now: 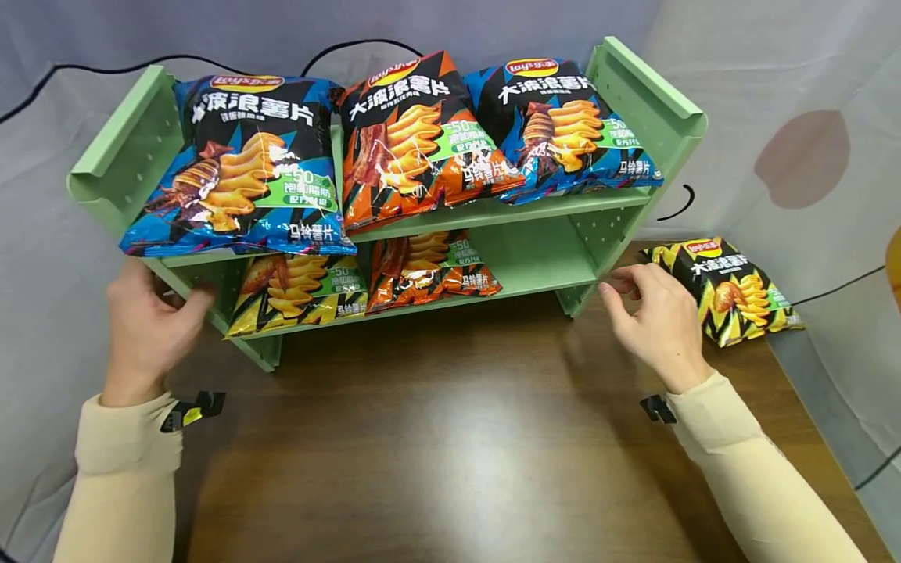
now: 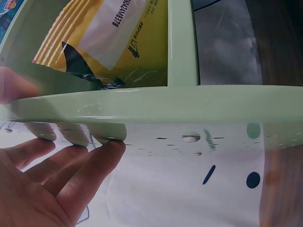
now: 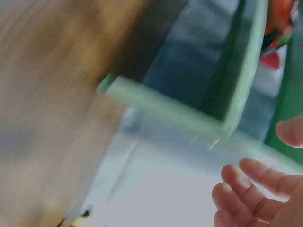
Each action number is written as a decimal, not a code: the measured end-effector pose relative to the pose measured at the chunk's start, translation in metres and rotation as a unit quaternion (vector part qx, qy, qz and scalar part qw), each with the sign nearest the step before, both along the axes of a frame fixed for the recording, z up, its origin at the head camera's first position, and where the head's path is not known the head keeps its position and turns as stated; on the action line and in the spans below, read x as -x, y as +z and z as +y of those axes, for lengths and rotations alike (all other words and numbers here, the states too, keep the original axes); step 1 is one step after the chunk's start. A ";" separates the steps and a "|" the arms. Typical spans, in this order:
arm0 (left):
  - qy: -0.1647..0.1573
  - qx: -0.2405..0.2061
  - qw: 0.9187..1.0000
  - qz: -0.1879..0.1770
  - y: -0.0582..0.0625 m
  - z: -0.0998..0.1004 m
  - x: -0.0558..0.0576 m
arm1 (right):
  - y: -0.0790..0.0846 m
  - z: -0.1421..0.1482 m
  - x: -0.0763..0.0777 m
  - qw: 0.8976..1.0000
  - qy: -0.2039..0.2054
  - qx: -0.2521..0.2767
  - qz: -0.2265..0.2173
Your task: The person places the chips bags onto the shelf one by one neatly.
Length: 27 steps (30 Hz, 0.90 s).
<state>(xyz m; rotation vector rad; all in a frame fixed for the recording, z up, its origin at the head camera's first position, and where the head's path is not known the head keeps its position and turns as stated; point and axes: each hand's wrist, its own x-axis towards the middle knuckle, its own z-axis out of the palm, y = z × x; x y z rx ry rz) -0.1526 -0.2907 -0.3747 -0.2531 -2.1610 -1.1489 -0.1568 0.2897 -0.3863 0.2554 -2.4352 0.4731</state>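
A pale green two-tier shelf (image 1: 521, 209) stands on the wooden table, packed with chip bags. At its left end my left hand (image 1: 151, 332) holds the side panel. In the left wrist view the thumb (image 2: 16, 85) is on the inner side and the other fingers (image 2: 90, 177) touch the outer face. My right hand (image 1: 655, 317) is by the lower right end of the shelf, holding nothing. The right wrist view, partly blurred, shows its fingers (image 3: 251, 198) spread apart from the thumb (image 3: 291, 131), close to the right panel's edge.
Blue bags (image 1: 253, 168) and an orange bag (image 1: 422, 141) lie on the top tier. Below are a yellow bag (image 1: 303, 289) and another orange bag (image 1: 429, 270). A yellow bag (image 1: 725, 289) lies on the table (image 1: 450, 438) at right. Black cable (image 1: 169, 58) runs behind.
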 end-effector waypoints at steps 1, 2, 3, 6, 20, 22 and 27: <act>0.003 0.000 1.000 -0.001 0.000 0.000 0.000 | -0.002 0.011 0.002 1.000 -0.013 -0.006 -0.011; 0.005 -0.001 1.000 -0.001 0.001 0.000 0.000 | -0.004 0.022 0.005 0.999 -0.025 -0.010 -0.022; 0.006 -0.002 1.000 0.001 0.001 0.000 -0.001 | -0.006 0.033 0.008 0.998 -0.038 -0.013 -0.039; 0.008 0.000 1.000 0.003 0.001 -0.001 0.000 | -0.012 0.069 0.018 0.992 -0.073 -0.020 -0.096; 0.004 0.006 1.000 0.004 0.001 -0.002 -0.001 | -0.018 0.180 0.056 0.938 -0.171 -0.067 -0.294; 0.004 0.007 1.000 0.003 0.001 -0.002 0.000 | -0.018 0.189 0.059 0.930 -0.176 -0.070 -0.314; 0.002 0.008 1.000 0.000 0.000 -0.002 0.000 | -0.020 0.201 0.062 0.915 -0.185 -0.064 -0.353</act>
